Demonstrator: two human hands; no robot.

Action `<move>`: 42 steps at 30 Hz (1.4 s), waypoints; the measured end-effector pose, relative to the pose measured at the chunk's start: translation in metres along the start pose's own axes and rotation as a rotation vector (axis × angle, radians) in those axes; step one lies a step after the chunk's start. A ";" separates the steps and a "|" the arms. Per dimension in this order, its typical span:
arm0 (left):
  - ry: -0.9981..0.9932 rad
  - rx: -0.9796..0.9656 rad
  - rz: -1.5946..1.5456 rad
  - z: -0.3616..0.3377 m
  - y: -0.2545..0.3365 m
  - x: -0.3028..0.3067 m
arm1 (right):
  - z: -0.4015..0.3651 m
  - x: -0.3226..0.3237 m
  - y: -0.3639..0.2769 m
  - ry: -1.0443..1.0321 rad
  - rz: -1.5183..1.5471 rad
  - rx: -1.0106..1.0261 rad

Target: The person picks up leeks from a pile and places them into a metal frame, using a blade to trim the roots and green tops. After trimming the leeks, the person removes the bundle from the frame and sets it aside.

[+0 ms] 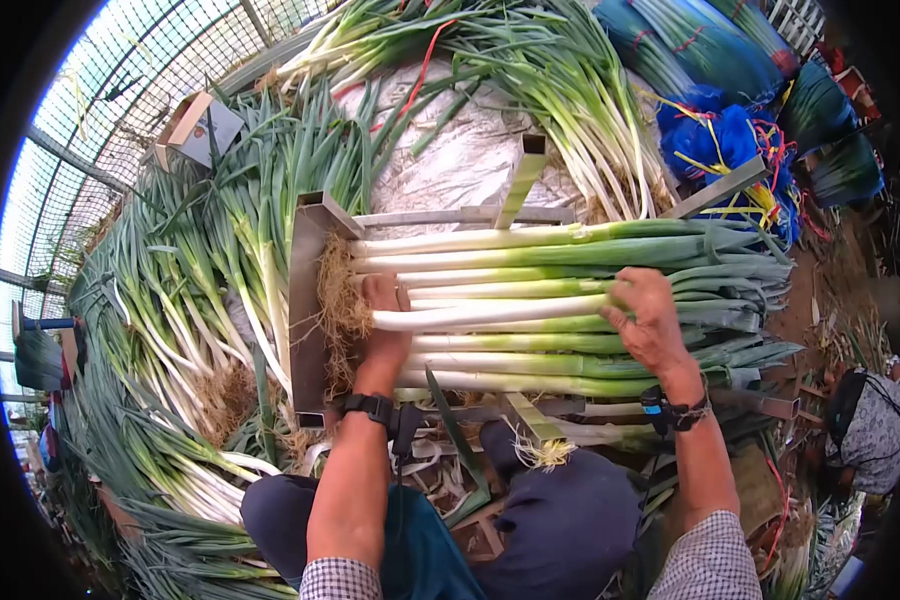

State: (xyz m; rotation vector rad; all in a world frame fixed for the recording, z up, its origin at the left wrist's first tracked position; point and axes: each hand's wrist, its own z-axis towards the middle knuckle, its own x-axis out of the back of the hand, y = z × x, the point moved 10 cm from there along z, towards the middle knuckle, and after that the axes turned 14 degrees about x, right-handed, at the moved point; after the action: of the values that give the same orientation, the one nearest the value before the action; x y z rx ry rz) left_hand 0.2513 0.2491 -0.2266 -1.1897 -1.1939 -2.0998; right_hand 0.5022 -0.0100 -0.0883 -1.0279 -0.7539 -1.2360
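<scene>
Several leeks (510,364) lie side by side in a metal frame (310,300), roots to the left against its end plate and green tops to the right. One leek (480,313) lies above the others. My right hand (645,312) is closed on its pale green upper stem, with thumb and fingers pinched together. At the root end, my left hand (384,318) is closed around the white shank of this leek, which crosses in front of the palm and partly hides the fingers. Brown roots (342,290) hang just left of that hand.
Heaps of loose leeks (185,290) spread left and behind the frame. Metal uprights (523,180) rise from its sides. Blue-wrapped bundles (695,50) and tangled blue netting with ties (710,140) lie at the back right. Another person (873,430) is at the far right.
</scene>
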 end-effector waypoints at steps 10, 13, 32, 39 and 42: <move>-0.093 0.113 -0.049 0.000 -0.009 -0.009 | 0.013 -0.024 0.017 -0.112 0.118 0.129; -0.211 0.161 -0.037 -0.001 -0.013 -0.024 | 0.058 -0.020 0.017 -0.108 0.038 0.163; -0.038 0.136 0.043 0.005 0.008 0.010 | 0.085 -0.045 0.076 -0.265 0.030 0.064; -0.038 0.137 0.015 0.004 0.016 0.016 | 0.022 -0.036 0.007 -0.134 -0.110 0.102; -0.021 0.110 0.020 0.004 0.015 0.017 | 0.013 -0.029 -0.009 -0.043 -0.094 0.101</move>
State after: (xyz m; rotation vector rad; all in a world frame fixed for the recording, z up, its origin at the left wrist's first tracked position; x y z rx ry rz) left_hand 0.2548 0.2447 -0.2038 -1.1711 -1.2845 -1.9843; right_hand 0.4887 0.0127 -0.1075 -0.9477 -0.8981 -1.2462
